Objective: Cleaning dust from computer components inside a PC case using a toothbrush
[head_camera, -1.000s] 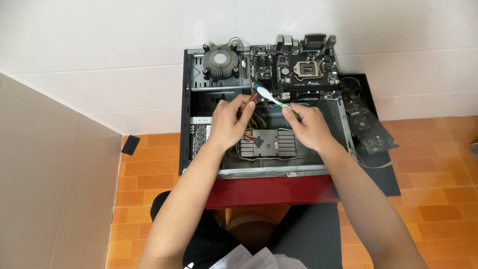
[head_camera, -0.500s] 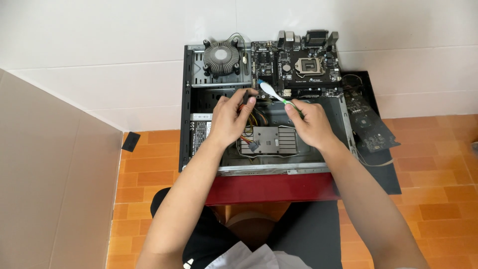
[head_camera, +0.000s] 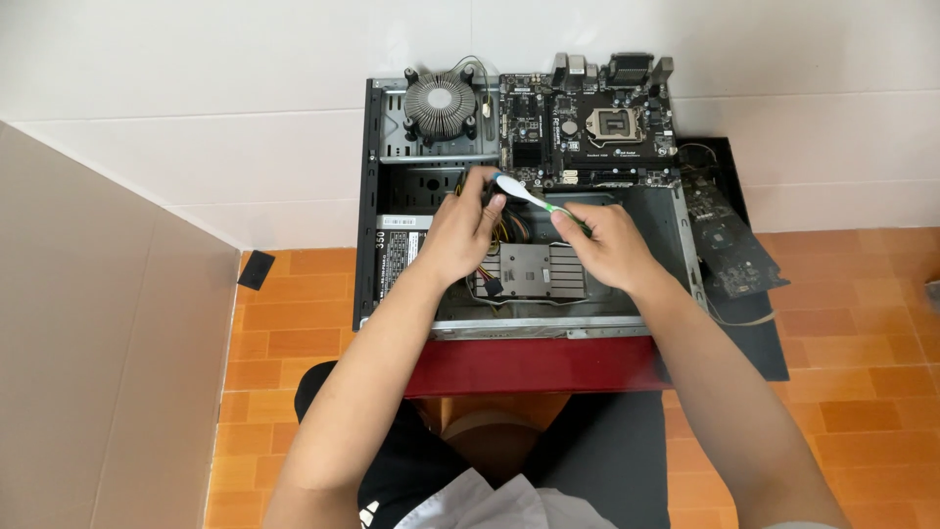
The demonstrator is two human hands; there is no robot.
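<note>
Gripping a toothbrush (head_camera: 530, 197) by its green-and-white handle, the right hand (head_camera: 602, 245) pinches it between thumb and fingers, with the white bristle head pointing up and left over the open computer case (head_camera: 368, 245). The left hand (head_camera: 462, 233) is curled around a bundle of yellow, red and black cables (head_camera: 507, 230) just beside the brush head, fingers pressed together on them. Both hands hover above a ribbed grey metal block (head_camera: 534, 269) lying in the case.

A slip looks likely to me: the brush head sits close to the lower edge of the motherboard (head_camera: 587, 132), a dark board crowded with small parts and an open silver socket, propped against the white tiled wall. A hard stroke could snag bristles on a pin or connector, and tugging the cables could strain their plugs. The case's thin steel edges look sharp enough to scrape a wrist.

A round finned cooler (head_camera: 440, 102) of bright metal rests on the case's upper left corner. A flat dark circuit card (head_camera: 729, 240) lies to the right on a black mat (head_camera: 774, 338). The case sits on a glossy red stool (head_camera: 534, 364) over orange floor tiles.
</note>
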